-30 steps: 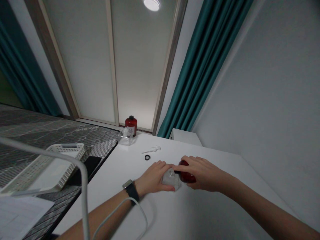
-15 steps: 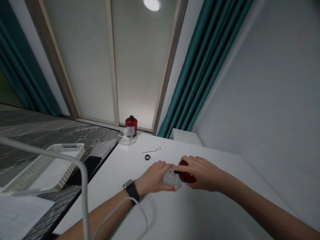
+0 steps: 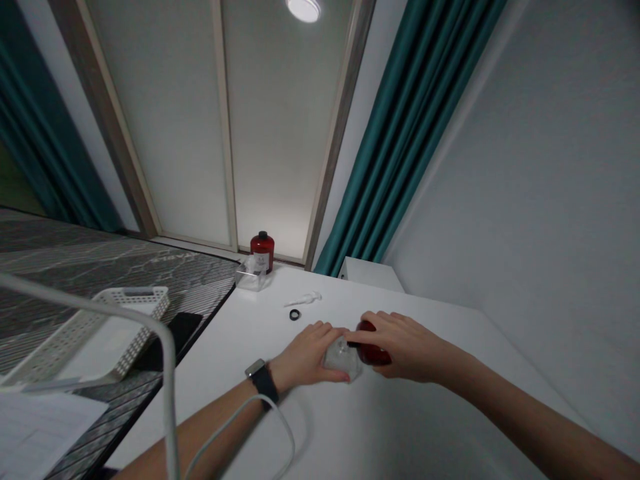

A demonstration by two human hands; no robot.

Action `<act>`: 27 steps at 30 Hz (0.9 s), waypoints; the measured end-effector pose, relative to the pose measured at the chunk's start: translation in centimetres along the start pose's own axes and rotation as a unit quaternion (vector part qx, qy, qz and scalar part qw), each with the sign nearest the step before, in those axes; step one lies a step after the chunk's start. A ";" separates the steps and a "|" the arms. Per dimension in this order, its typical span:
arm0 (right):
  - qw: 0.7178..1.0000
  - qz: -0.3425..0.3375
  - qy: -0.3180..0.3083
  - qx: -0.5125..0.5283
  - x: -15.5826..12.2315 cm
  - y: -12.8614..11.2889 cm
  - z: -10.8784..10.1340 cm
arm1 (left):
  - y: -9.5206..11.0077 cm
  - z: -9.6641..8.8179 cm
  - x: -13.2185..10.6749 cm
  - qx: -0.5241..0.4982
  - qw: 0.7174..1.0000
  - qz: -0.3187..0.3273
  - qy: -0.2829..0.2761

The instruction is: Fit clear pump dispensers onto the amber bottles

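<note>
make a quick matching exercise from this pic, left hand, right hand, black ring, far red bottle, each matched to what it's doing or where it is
Column 1
1. left hand
2. right hand
3. black ring
4. far red bottle

Column 2
A. lying on the white table
B. standing upright behind a small clear box
C. resting on a clear plastic container
D. gripping a dark red bottle

Pairs: 1-C, 2-D, 3-A, 4-B

Dark-red bottle, black neck toward clear plastic container.

On the white bench sit a clear box, a far clear box, a red bottle, a white pump and a black ring.
</note>
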State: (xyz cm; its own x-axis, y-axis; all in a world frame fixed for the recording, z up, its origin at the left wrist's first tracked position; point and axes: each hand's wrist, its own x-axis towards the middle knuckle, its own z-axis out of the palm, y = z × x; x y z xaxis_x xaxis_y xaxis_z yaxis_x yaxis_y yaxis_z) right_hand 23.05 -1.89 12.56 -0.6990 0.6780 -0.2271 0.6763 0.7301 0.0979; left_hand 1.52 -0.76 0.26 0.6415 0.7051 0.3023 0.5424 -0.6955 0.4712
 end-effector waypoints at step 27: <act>1.000 0.003 -0.013 -0.010 0.0 -0.2 -0.3 | -0.1 0.1 -0.1 -0.001 1.000 0.011 0.016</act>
State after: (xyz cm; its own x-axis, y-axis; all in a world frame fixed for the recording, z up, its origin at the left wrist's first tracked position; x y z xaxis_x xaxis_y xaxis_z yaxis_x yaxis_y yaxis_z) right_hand 22.85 -2.06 12.86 -0.6890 0.6799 -0.2512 0.6750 0.7281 0.1194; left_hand 1.50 -0.74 0.07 0.6356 0.6938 0.3387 0.5270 -0.7105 0.4664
